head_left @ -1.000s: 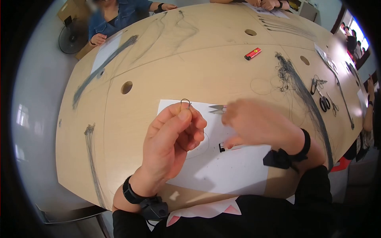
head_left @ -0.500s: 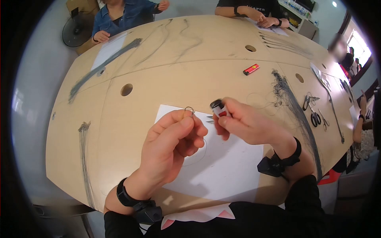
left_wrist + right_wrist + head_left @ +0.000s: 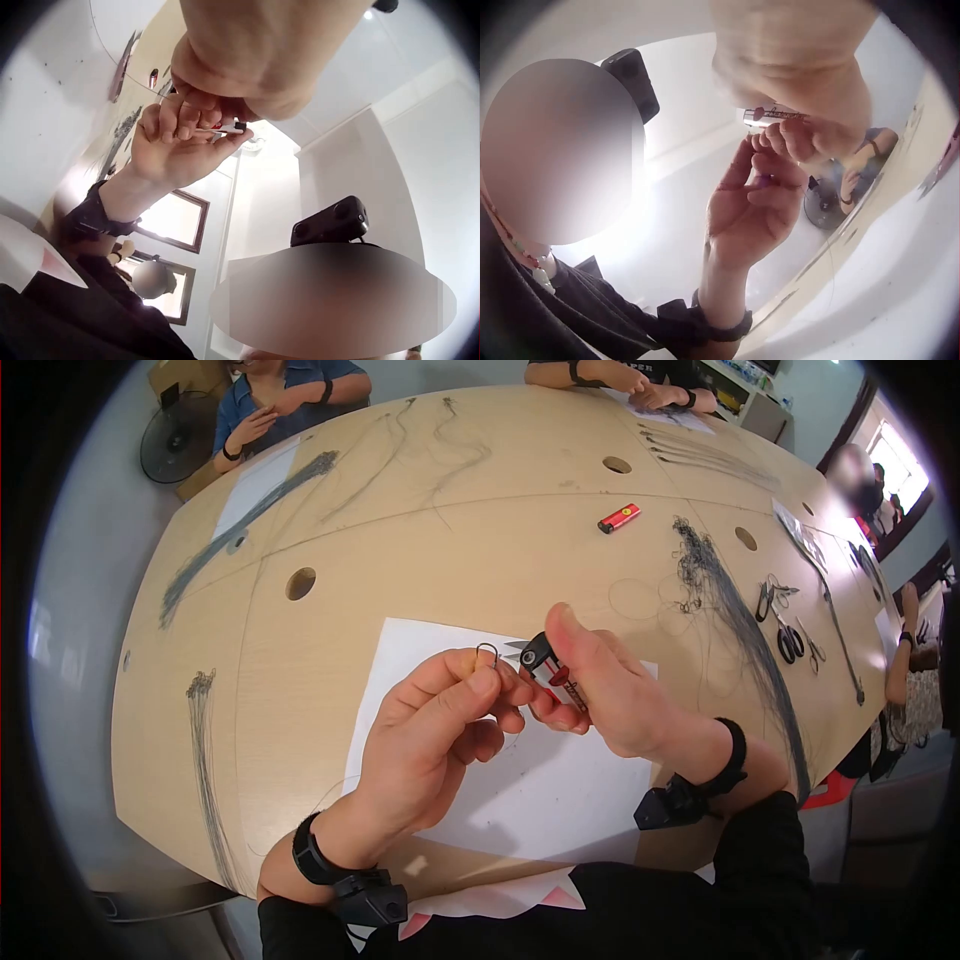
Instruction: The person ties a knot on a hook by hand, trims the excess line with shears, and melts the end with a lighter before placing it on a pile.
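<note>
My left hand [image 3: 425, 730] pinches a small, dark fish hook [image 3: 486, 648] between thumb and index finger, its curved bend sticking up above the fingertips. Just to the right, my right hand [image 3: 625, 695] grips a lighter [image 3: 539, 653], black-topped end tilted toward the hook. The right thumb is raised by the lighter's top. In the left wrist view the lighter [image 3: 229, 128] shows partly, between the right fingers and thumb. Under both hands lies a white sheet of paper [image 3: 530, 800] with dark specks. Scissor blades [image 3: 515, 650] peek out behind the lighter; the rest is hidden.
A red lighter [image 3: 619, 518] lies farther back. Bundles of dark line stretch along the right [image 3: 750, 630], near left [image 3: 204, 760] and far left [image 3: 250, 530]. Several scissors [image 3: 785, 630] lie at the right. The table has round holes [image 3: 301, 584]. Two people sit across the table.
My right hand has picked up the lighter from the paper, raised it and turned it beside the hook. The left hand keeps its pinch on the hook, almost in place.
</note>
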The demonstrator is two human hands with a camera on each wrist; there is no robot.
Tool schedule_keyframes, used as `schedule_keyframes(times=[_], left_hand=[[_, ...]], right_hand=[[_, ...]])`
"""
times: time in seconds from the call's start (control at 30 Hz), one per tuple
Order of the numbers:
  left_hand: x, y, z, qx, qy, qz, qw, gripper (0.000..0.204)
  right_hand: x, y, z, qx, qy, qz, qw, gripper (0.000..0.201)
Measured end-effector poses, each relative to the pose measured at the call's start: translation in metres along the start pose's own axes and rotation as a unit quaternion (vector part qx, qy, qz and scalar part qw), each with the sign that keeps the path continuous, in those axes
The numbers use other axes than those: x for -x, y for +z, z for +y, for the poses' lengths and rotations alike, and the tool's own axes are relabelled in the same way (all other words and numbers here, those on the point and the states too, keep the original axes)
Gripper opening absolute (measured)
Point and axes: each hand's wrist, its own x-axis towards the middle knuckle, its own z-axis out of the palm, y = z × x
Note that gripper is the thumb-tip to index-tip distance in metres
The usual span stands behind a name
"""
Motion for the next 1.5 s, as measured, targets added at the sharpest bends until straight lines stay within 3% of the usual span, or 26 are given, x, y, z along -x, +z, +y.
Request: schedule_keyframes(times=[0.1, 0.17, 0.87, 1.33, 1.4, 1.43, 1.47, 1.5], left_hand=[[0.000, 0.002, -0.001, -0.018, -0.014, 0.029, 0.999, 0.014], [-0.001, -0.002, -0.002, -0.008, -0.002, -0.008, 1.000, 0.016], [-0.001, -0.001, -0.003, -0.032, -0.005, 0.024, 0.999, 0.015], [-0.002, -0.003, -0.001, -0.009, 0.012, -0.004, 1.000, 0.015], [-0.001, -0.003, 0.000, -0.010, 0.021, -0.002, 1.000, 0.015], [-0.001, -0.003, 0.001, -0.009, 0.029, 0.003, 1.000, 0.015], [-0.001, -0.003, 0.002, -0.009, 0.035, 0.009, 0.999, 0.015], [-0.001, -0.003, 0.002, -0.009, 0.036, 0.010, 0.999, 0.015]], right_hand=[[-0.002, -0.002, 0.000, -0.007, 0.036, -0.007, 0.999, 0.054], [-0.003, -0.003, 0.002, -0.018, 0.027, -0.009, 0.999, 0.053], [-0.002, -0.003, 0.005, -0.012, 0.008, -0.019, 1.000, 0.052], [-0.002, -0.006, 0.004, -0.008, 0.018, -0.016, 1.000, 0.054], [-0.005, -0.007, 0.007, 0.041, -0.045, 0.059, 0.996, 0.053], [-0.008, -0.010, 0.006, 0.122, -0.040, 0.075, 0.989, 0.042], [-0.011, -0.014, 0.008, 0.123, -0.041, 0.074, 0.989, 0.042], [-0.013, -0.019, 0.012, 0.320, -0.103, 0.076, 0.939, 0.035]])
